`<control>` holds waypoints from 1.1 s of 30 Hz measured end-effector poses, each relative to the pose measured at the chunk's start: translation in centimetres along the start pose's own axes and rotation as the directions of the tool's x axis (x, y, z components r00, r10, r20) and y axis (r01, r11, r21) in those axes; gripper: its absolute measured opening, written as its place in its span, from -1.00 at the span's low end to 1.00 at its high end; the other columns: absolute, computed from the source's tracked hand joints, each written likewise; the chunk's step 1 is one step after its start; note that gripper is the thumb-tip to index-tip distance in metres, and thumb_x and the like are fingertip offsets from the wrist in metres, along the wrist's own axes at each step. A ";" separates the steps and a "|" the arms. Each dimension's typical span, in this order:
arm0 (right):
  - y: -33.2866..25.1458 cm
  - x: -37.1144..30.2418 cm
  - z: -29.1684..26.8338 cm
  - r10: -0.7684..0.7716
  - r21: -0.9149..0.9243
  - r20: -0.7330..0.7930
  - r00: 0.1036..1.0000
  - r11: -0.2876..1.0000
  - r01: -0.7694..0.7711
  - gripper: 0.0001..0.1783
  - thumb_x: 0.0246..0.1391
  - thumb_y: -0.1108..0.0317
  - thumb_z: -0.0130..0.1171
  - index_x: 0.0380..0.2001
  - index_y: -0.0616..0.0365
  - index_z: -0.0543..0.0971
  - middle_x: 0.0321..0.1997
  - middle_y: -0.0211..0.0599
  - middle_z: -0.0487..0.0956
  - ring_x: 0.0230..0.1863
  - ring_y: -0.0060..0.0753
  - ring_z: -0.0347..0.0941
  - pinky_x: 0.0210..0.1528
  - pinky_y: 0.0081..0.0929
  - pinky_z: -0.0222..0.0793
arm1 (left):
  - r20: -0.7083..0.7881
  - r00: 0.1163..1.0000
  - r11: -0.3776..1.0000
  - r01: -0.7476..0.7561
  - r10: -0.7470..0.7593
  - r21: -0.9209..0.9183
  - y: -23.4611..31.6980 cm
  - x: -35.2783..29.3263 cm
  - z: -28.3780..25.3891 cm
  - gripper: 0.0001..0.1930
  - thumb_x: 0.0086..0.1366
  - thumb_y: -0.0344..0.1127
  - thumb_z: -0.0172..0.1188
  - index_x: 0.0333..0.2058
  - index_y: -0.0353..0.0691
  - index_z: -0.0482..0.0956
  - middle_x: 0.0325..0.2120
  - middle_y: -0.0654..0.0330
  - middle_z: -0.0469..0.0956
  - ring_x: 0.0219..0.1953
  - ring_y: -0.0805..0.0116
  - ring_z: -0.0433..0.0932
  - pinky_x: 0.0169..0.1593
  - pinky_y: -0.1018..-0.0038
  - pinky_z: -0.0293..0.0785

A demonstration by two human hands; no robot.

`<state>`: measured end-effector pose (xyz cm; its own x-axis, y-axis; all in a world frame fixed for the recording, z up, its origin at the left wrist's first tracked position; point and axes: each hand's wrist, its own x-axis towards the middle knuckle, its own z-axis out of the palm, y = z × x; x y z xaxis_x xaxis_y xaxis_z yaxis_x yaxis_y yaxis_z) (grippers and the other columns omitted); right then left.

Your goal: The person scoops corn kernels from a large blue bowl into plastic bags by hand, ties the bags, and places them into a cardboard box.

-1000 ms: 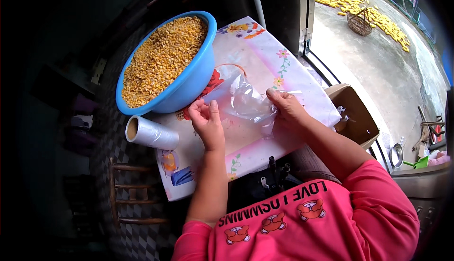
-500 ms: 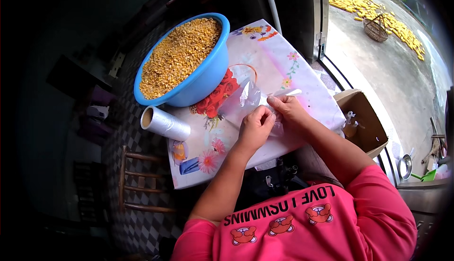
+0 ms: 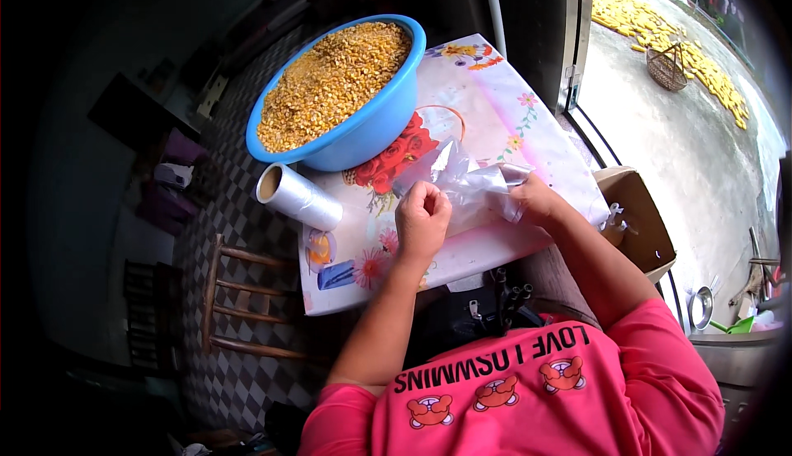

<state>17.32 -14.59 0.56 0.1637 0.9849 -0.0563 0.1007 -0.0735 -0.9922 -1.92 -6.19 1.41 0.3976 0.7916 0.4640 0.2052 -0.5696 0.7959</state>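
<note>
A thin clear plastic bag (image 3: 466, 182) is stretched between my two hands above the near side of the table. My left hand (image 3: 422, 221) is closed at the bag's left edge, thumb pressed to the fingers; the pinched part is hidden. At the bag's right end, my right hand (image 3: 538, 200) is closed round the gathered film. To the left of my left hand, a roll of clear plastic bags (image 3: 307, 200) with a brown core lies on the table. Behind the roll stands a big blue basin (image 3: 363, 136), heaped with yellow corn kernels (image 3: 334, 85).
The table (image 3: 470, 250) has a flowered cover. A cardboard box (image 3: 653, 233) stands beside its right edge, and a wooden chair (image 3: 252, 314) is at the left. Outside the doorway, corn cobs (image 3: 635, 23) are spread on the ground near a wicker basket (image 3: 667, 70).
My hands have moved apart, the left one leftward and the right one rightward, drawing the bag out between them. The view has shifted slightly.
</note>
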 end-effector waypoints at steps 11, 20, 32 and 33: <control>-5.6 0.9 1.0 0.104 0.902 -0.147 0.984 0.423 0.090 -0.88 -0.03 0.55 0.06 -0.53 0.14 0.34 -0.50 -0.32 0.43 -0.43 -0.43 0.42 -0.29 -0.40 0.43 | -0.271 0.962 0.990 -0.009 0.047 0.141 -2.3 -1.2 -5.8 -0.87 0.07 -0.52 0.11 -0.55 -0.26 0.32 -0.71 0.24 0.33 -0.66 0.42 0.33 -0.54 0.46 0.29; -8.0 2.4 1.7 -0.080 0.626 -0.139 0.987 0.765 0.150 -0.82 0.02 0.31 0.19 -0.53 0.01 0.38 -0.61 -0.52 0.37 -0.69 -0.68 0.24 -0.68 -0.70 0.11 | -0.189 0.982 0.991 0.005 0.020 0.131 0.4 -1.1 -7.6 -0.70 0.14 -0.34 0.22 -0.19 -0.29 0.38 -0.43 0.25 0.41 -0.41 0.53 0.35 -0.29 0.56 0.36; -10.7 0.3 2.5 -0.157 0.288 0.041 0.987 0.948 0.139 -0.82 0.02 0.33 0.24 -0.54 0.10 0.46 -0.70 -0.59 0.32 -0.74 -0.77 0.12 -0.72 -0.74 -0.07 | -0.020 0.965 0.922 -0.244 0.261 0.302 4.3 2.2 -5.5 -0.95 0.19 -0.47 0.07 -0.35 -0.27 0.47 -0.52 0.15 0.50 -0.48 0.32 0.49 -0.36 0.44 0.41; -10.4 0.3 2.0 -0.203 0.209 0.105 0.974 0.962 0.178 -0.82 0.01 0.33 0.25 -0.52 0.12 0.47 -0.66 -0.58 0.36 -0.67 -0.76 0.18 -0.65 -0.74 0.02 | -0.017 0.986 0.970 -0.158 0.164 0.184 3.8 2.1 -6.0 -0.95 0.23 -0.46 0.04 -0.39 -0.29 0.46 -0.55 0.20 0.48 -0.50 0.42 0.47 -0.37 0.48 0.40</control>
<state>14.39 -13.24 10.61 0.0359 0.9902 0.1349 -0.0796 0.1374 -0.9873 -5.64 -5.35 7.74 0.4108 0.6910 0.5948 0.3003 -0.7185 0.6273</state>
